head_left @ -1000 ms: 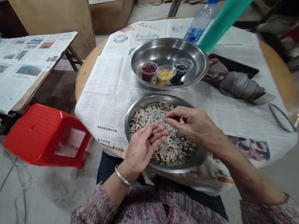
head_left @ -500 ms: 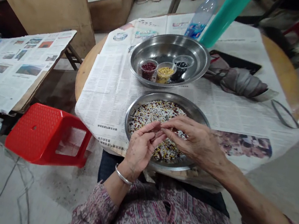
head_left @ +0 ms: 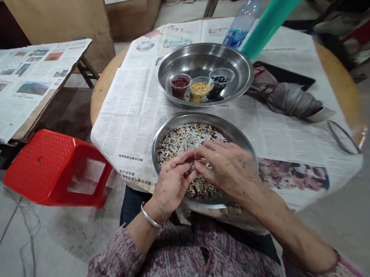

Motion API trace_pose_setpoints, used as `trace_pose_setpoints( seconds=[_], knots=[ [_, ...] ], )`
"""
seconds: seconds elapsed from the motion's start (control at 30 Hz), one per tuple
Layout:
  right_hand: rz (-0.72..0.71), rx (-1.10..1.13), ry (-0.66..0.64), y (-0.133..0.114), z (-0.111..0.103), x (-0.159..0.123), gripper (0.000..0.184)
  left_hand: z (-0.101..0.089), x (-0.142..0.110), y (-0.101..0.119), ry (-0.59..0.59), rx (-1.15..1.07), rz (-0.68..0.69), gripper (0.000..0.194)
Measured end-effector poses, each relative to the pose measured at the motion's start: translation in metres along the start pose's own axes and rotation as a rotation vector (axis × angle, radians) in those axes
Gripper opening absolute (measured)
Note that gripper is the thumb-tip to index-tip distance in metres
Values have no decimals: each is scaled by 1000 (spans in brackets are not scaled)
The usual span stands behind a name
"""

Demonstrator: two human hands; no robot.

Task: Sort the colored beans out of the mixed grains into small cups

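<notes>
Over the near metal basin (head_left: 158, 139), my left hand (head_left: 172, 181) is turned palm up with its fingers curled into a cup. My right hand (head_left: 228, 165) reaches in from the right, its thumb and fingertips pinched together against the left fingertips. Whatever lies between the fingers is too small to make out. Mixed white, yellow, dark red and black grains and beans (head_left: 185, 138) cover the basin's floor. Behind it stands a second metal basin (head_left: 240, 79) holding clear cups of red beans (head_left: 180, 86), yellow beans (head_left: 199, 91) and black beans (head_left: 220, 81).
Newspaper (head_left: 121, 113) covers the round table. A plastic bottle (head_left: 244, 17) and a tall green bottle (head_left: 273, 23) stand at the back. A folded grey umbrella (head_left: 287, 97) lies right. A red stool (head_left: 44, 166) and another newspaper-covered table (head_left: 18, 85) are at left.
My right hand has shifted slightly left, closing in over the left fingertips. The whole view has moved a little; basins and cups stay in place.
</notes>
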State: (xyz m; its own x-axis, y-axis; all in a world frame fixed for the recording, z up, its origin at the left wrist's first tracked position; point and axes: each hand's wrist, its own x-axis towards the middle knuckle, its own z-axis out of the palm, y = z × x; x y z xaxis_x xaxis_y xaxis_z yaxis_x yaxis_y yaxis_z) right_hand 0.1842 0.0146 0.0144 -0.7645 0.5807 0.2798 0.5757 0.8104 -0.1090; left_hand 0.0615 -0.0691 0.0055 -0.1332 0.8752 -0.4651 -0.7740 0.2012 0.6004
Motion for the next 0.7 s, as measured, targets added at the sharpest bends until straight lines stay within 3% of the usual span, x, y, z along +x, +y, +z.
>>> trace_pose_setpoints(
  seconds=[0.2, 0.33, 0.4, 0.5, 0.7],
  knots=[
    [232, 37, 43, 18, -1, 1, 17, 1, 0, 1, -11, -99, -8, 25],
    [462, 116, 5, 41, 8, 3, 18, 0, 2, 0, 23, -113, 7, 5],
    [521, 110, -23, 52, 15, 6, 18, -1, 2, 0, 19, -92, 23, 15],
    [472, 101, -34, 61, 25, 12, 20, -1, 1, 1, -22, -52, 26, 31],
    [166, 1, -123, 56, 35, 28, 30, -1, 2, 0, -28, -49, 22, 38]
  ],
)
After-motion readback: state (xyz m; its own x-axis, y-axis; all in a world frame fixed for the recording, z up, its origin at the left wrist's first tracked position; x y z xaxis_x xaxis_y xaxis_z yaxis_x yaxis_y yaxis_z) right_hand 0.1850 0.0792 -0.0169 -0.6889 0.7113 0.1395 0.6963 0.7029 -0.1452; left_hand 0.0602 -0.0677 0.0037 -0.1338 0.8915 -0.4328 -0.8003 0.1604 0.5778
